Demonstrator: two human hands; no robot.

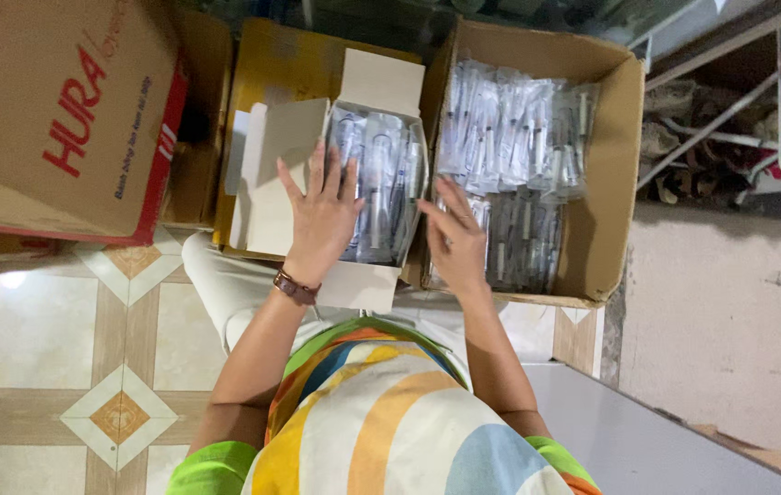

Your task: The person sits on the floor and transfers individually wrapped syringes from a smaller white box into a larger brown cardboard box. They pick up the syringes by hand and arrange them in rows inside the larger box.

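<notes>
Hands work at frame centre: the left hand (322,215) lies flat, fingers spread, steadying packets in the small white box (354,183), while the right hand (457,240), grip loose and empty, hovers over packets in the brown carton (615,174).

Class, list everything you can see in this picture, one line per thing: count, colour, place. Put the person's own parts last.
Small white cardboard box: one, white, flaps open, centre, under the left hand.
Clear-wrapped syringe packets in the white box: many, clear, stacked inside.
Large brown cardboard carton: one, brown, open, right of the white box.
Clear-wrapped syringe packets in the carton: many, clear, filling it.
Brown carton with red lettering: one, top left.
Yellow-brown carton: one, behind the white box.
Tiled floor: cream with tan diamonds, lower left.
Brown wristband: one, left wrist.
Left hand: flat on the white box's packets.
Right hand: open, at the edge between the two boxes.
</notes>
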